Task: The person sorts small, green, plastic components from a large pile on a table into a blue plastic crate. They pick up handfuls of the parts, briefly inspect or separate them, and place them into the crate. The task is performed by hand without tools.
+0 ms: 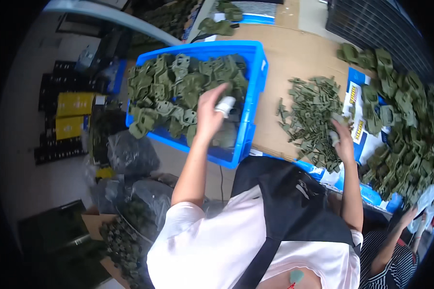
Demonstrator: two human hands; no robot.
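Observation:
Over the right part of a blue plastic crate, my left hand is open, with white coverings on its digits. Olive-green moulded plastic parts with slots and holes fill the crate, and the hand is just above or touching them. My right hand is at the right edge of a heap of small dark-green plastic pieces. Its fingers are apart, and a pale covering shows on one of them. I cannot make out anything held in either hand.
Brown cardboard covers the table. More large green parts lie on the right, near a black ribbed crate. A co-worker's hand shows at the lower right. Clear plastic bags and an open carton stand to the left.

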